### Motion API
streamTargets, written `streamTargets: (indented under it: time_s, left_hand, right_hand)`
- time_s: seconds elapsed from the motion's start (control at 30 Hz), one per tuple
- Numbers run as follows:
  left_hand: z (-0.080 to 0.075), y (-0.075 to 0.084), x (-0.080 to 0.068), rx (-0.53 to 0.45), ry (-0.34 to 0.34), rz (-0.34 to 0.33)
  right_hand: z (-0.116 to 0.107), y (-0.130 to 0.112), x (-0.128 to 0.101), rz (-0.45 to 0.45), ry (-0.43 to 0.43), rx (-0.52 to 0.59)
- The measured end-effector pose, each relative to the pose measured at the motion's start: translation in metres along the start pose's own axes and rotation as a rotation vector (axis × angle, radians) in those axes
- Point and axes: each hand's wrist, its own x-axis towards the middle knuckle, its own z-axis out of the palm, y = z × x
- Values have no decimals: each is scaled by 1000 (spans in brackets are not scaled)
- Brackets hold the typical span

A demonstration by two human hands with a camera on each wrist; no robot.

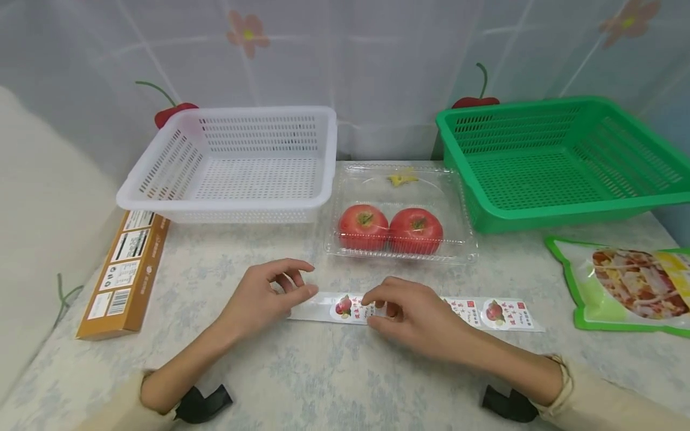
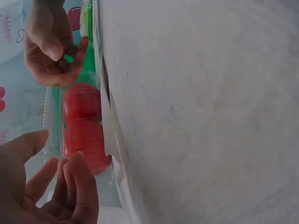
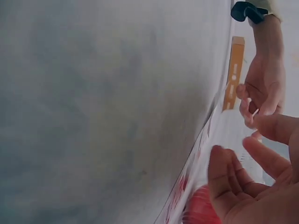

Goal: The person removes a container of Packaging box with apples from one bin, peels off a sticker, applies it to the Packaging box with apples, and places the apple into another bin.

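A long brown box [image 1: 123, 274] lies at the left edge of the table [image 1: 334, 383]. Behind it sits a white basket [image 1: 237, 164].

The left hand [image 1: 264, 297] rests on the left end of a strip of stickers [image 1: 415, 310]. Its fingers are bent and its thumb presses on the clear end of the strip. The strip lies flat on the table, just in front of a clear box [image 1: 401, 212] with two red tomatoes [image 1: 390, 228] inside.

The right hand [image 1: 412, 317] is on the middle of the strip. Its fingertips [image 1: 372, 302] pinch at the edge of a sticker with a small red fruit on it. The rest of the strip runs out to the right of this hand.

A green basket [image 1: 560, 161] stands at the back right. A green bag of food [image 1: 628, 292] lies near the right edge.
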Motion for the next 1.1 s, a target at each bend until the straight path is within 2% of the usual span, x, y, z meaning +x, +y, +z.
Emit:
streamTargets:
  time_s: [0.2, 0.4, 0.5, 0.6, 0.8, 0.93, 1.1]
  left_hand:
    - [5, -6, 2, 181, -164, 69]
    - [5, -11, 4, 211, -247, 87]
    - [6, -11, 5, 224, -275, 83]
    - [8, -11, 5, 253, -295, 82]
    - [9, -8, 3, 300, -299, 71]
    - [9, -7, 3, 309, -293, 70]
    - [11, -6, 3, 317, -289, 66]
  right_hand:
    - [9, 2, 26, 71, -152, -36]
    - [9, 8, 38, 97, -256, 16]
    - [9, 8, 40, 71, -284, -12]
    - [11, 7, 43, 38, -295, -62]
    - [14, 8, 44, 30, -291, -110]
    - [13, 8, 45, 26, -290, -100]
    - [10, 11, 44, 49, -270, -19]
